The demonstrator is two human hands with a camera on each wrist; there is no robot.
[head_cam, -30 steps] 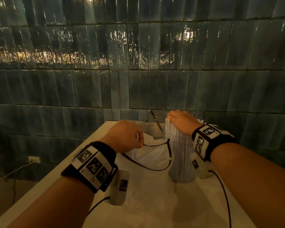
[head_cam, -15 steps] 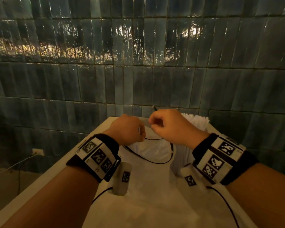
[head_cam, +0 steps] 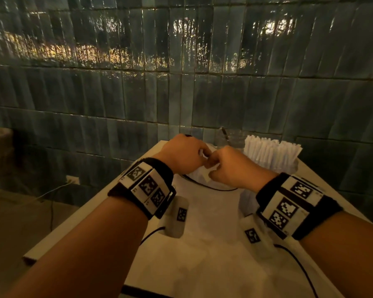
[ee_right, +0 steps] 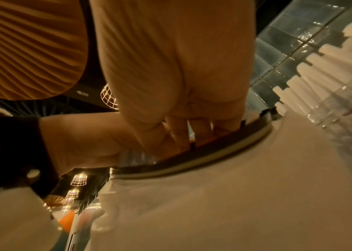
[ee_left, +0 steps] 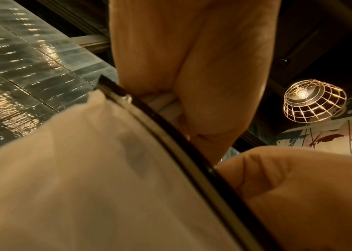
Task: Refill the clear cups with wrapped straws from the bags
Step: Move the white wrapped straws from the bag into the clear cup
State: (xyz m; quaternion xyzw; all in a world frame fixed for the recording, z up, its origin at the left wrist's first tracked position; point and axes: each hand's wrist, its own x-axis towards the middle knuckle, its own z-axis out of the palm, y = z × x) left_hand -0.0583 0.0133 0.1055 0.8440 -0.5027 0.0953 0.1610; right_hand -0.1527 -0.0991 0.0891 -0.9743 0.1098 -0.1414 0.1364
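Hands (head_cam: 205, 164) beside full straw cup (head_cam: 271, 155)

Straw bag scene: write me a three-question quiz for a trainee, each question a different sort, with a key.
1. True or false: the clear cup beside the bag stands empty.
2. Multiple choice: what are the left hand and the right hand doing? A) resting flat on the table B) both gripping the bag's black-edged opening C) lifting the cup
3. Fill in: on the person's own sides, the cup of wrapped straws stands to the ____ of the bag.

Key: 1 false, it is packed with straws; 2 B; 3 right.
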